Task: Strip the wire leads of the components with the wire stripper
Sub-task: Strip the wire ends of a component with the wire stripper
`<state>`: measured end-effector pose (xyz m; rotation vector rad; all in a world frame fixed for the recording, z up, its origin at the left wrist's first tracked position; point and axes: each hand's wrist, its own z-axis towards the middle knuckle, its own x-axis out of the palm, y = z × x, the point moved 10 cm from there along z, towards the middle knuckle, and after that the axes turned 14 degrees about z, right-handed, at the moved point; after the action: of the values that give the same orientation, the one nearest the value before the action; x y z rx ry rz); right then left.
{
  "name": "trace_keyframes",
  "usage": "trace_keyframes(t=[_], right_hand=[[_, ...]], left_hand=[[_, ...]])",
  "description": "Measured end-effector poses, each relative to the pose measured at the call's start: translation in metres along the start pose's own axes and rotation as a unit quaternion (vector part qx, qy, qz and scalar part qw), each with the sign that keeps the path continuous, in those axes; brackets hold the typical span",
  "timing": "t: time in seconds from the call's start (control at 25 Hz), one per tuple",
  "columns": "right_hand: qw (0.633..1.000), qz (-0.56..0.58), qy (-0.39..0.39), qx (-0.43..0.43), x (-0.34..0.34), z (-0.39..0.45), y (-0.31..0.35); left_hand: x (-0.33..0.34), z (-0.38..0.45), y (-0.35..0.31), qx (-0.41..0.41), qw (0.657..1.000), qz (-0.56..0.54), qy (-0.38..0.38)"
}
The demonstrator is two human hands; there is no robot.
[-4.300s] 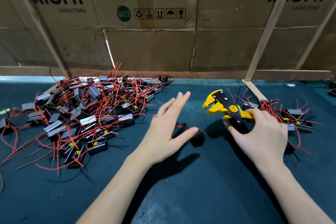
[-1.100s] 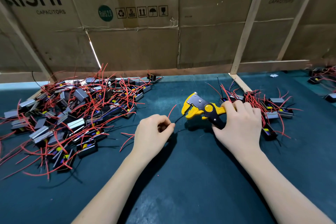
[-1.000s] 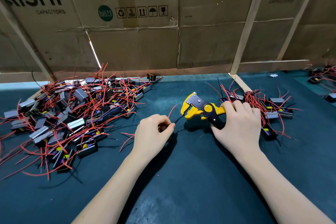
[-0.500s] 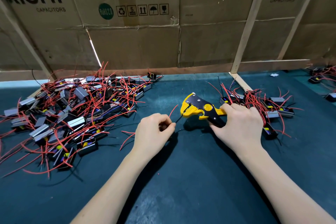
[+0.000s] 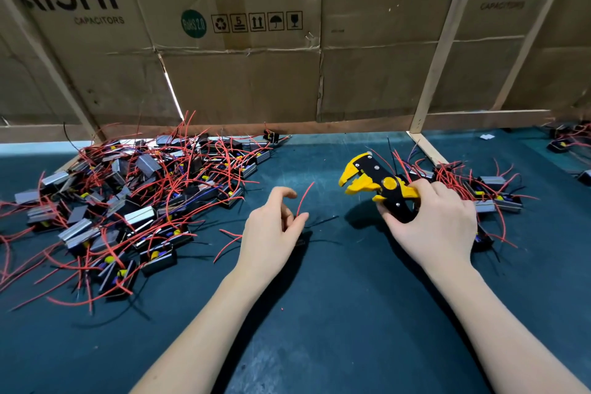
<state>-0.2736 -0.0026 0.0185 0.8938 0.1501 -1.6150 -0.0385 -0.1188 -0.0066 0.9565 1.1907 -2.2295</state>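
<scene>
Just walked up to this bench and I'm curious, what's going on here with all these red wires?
A person is stripping component leads. The right hand holds a yellow and black wire stripper, its mouth empty. The left hand rests over a small component, with its red lead at the fingertips and its black lead pointing toward the tool. A big pile lies to the left, a smaller pile behind the right hand.

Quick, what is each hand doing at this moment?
Left hand: fingers loosely curled over a component, thumb at its red wire; whether it grips cannot be told.
Right hand: closed around the wire stripper.
</scene>
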Motion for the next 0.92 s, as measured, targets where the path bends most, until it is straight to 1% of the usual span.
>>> trace_keyframes(t=[0.16, 0.48, 0.72, 0.92], right_hand=[[0.999, -0.026, 0.027, 0.012, 0.009, -0.001, -0.006], [0.999, -0.008, 0.046, -0.005, 0.017, -0.003, 0.006], [0.997, 0.052, 0.055, -0.025, 0.018, -0.002, 0.015], [0.997, 0.052, 0.042, -0.049, 0.011, -0.001, 0.022]], left_hand=[[0.004, 0.001, -0.002, 0.024, 1.0, 0.013, 0.011], [0.008, -0.003, -0.02, 0.1, 0.993, 0.029, 0.054], [0.009, -0.001, -0.022, 0.116, 0.99, 0.06, 0.059], [0.01, -0.002, -0.024, 0.131, 0.988, 0.067, 0.056]])
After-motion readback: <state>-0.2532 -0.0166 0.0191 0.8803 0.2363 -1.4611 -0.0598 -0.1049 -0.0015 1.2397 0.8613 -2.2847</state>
